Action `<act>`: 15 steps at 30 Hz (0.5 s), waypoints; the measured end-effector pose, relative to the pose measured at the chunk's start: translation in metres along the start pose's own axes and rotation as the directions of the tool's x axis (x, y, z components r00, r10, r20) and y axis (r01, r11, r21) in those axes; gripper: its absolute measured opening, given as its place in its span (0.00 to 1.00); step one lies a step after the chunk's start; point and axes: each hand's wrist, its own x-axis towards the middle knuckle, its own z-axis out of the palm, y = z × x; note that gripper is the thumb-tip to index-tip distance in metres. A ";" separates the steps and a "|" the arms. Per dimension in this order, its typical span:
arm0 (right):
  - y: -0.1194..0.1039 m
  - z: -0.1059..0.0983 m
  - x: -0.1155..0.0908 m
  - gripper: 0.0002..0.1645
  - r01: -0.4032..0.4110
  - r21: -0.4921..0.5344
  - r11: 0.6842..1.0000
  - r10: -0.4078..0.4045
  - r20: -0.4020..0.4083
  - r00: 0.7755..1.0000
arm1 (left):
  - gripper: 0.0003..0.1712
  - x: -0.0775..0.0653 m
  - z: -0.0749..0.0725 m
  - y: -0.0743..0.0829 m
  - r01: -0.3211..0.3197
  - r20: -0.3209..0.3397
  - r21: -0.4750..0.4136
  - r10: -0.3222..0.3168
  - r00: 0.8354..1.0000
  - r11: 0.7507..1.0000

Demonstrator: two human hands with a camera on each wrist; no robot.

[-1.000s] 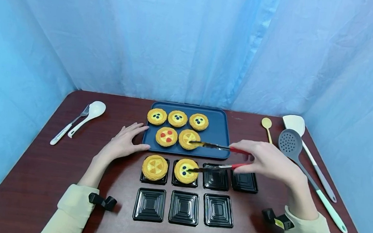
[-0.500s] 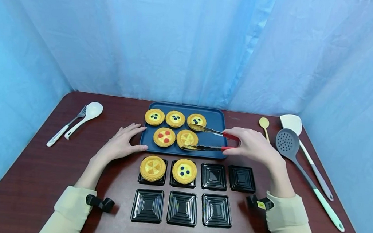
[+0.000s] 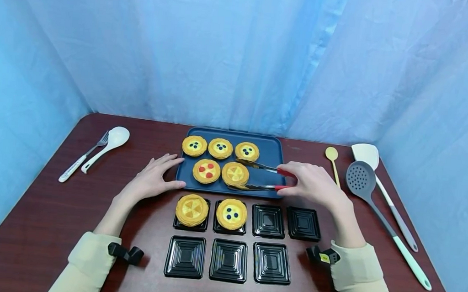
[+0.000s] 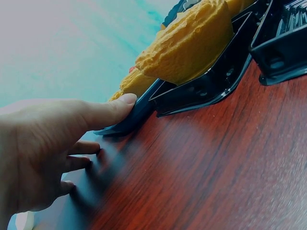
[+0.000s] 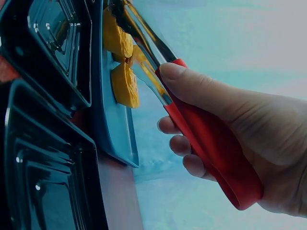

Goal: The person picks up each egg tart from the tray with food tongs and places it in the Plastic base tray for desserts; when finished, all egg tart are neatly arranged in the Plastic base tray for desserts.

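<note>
My right hand (image 3: 315, 183) holds red-handled tongs (image 5: 208, 139), thumb on one handle and fingers on the other. The tongs' arms are spread, with their tips at the far and near sides of a tart with wedge-shaped topping (image 3: 235, 174) on the blue tray (image 3: 273, 154). Beside it lies a tart with red pieces (image 3: 206, 171); behind are several tarts with dark berries (image 3: 220, 149). My left hand (image 3: 151, 179) rests at the tray's left edge, fingers extended, thumb (image 4: 122, 106) against the rim.
Before the tray, two black square containers bear a wedge-topped tart (image 3: 191, 210) and a berry tart (image 3: 232, 214). Several bare black containers (image 3: 268, 221) stand around them. A fork (image 3: 84, 156) and white spoon (image 3: 112, 143) lie left; a skimmer (image 3: 361, 179), turner (image 3: 367, 155) and yellow spoon (image 3: 332, 154) lie right.
My right hand and the tongs have moved back and left, from over the front berry tart to the wedge-topped tart on the tray. The tongs' tips have drawn slightly closer together. My left hand stays put.
</note>
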 end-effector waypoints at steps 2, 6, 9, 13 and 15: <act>0.000 0.000 0.000 0.40 -0.001 -0.008 1.000 0.001 -0.001 1.000 | 0.48 0.000 0.000 0.000 -0.004 -0.002 0.002 0.004 1.000 1.000; -0.001 0.001 0.000 0.39 -0.004 -0.015 1.000 0.004 -0.002 1.000 | 0.48 0.000 0.000 -0.001 -0.007 -0.005 0.006 0.007 1.000 1.000; -0.001 0.001 0.000 0.39 -0.004 -0.020 1.000 0.004 -0.004 1.000 | 0.47 0.000 0.000 -0.001 -0.007 -0.005 0.007 0.007 1.000 1.000; -0.002 0.001 0.000 0.39 -0.004 -0.027 1.000 0.004 -0.004 1.000 | 0.47 0.000 0.000 -0.001 -0.001 -0.002 0.011 0.001 1.000 1.000; -0.002 0.001 0.000 0.39 -0.005 -0.028 1.000 0.005 -0.003 1.000 | 0.48 0.001 0.000 -0.001 0.001 -0.001 0.013 -0.001 1.000 1.000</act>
